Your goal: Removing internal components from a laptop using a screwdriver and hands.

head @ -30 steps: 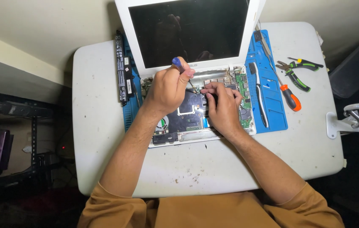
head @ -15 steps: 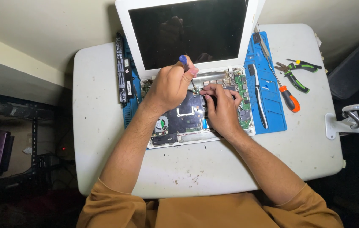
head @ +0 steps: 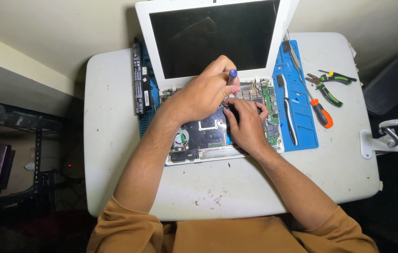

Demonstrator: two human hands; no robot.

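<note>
Compared with a second earlier, the left hand (head: 206,91) had shifted toward the laptop's hinge, and its blue-capped screwdriver (head: 232,74) stood nearer the screen. That hand was closed around the screwdriver, only the cap showing above the fingers. Right hand (head: 245,124) lay curled on the opened laptop (head: 208,133), fingertips pressed to the circuit board just beside the screwdriver; whether it gripped anything could not be told. Laptop rested on a blue mat (head: 302,117) at the middle of the white table (head: 114,140). Right of the laptop lay a black pry tool (head: 287,110), an orange-handled screwdriver (head: 319,111) and green-handled pliers (head: 330,89); left of it, a black battery (head: 138,77).
</note>
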